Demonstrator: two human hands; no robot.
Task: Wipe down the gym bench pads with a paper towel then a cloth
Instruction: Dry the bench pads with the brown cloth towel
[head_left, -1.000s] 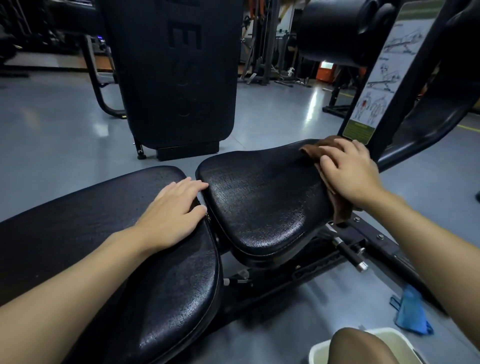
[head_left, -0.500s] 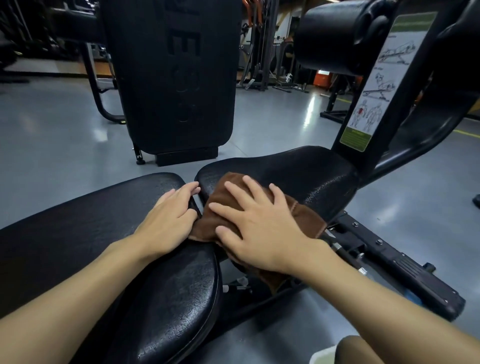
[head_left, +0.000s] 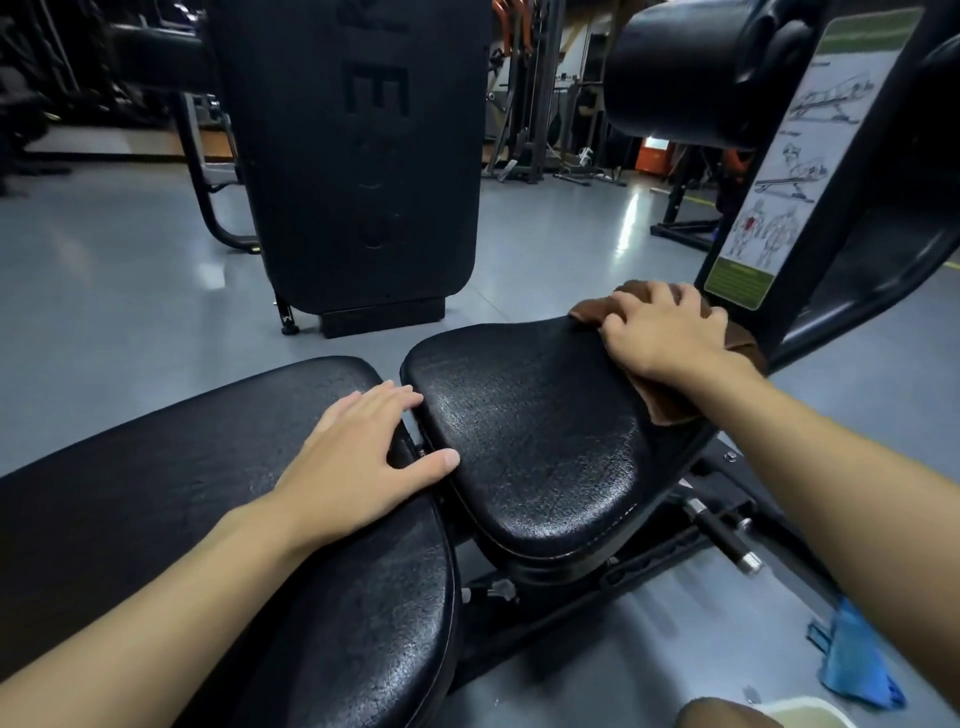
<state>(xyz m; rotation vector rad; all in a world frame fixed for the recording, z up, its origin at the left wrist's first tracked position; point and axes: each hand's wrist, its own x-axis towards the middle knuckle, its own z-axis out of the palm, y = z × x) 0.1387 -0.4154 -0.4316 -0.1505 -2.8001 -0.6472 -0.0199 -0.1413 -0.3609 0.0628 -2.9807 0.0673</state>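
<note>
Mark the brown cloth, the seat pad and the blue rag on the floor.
brown cloth (head_left: 670, 408): head view, fold at the pad's right edge.
seat pad (head_left: 530, 441): head view, middle of its top surface.
blue rag (head_left: 857, 660): head view, centre of the crumpled fabric.

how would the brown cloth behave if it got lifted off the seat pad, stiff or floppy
Probably floppy: the brown cloth bunches under the right hand and its near end drapes over the edge of the seat pad. Likely light, since it folds so loosely. It may slide easily, as the pad looks glossy.
</note>
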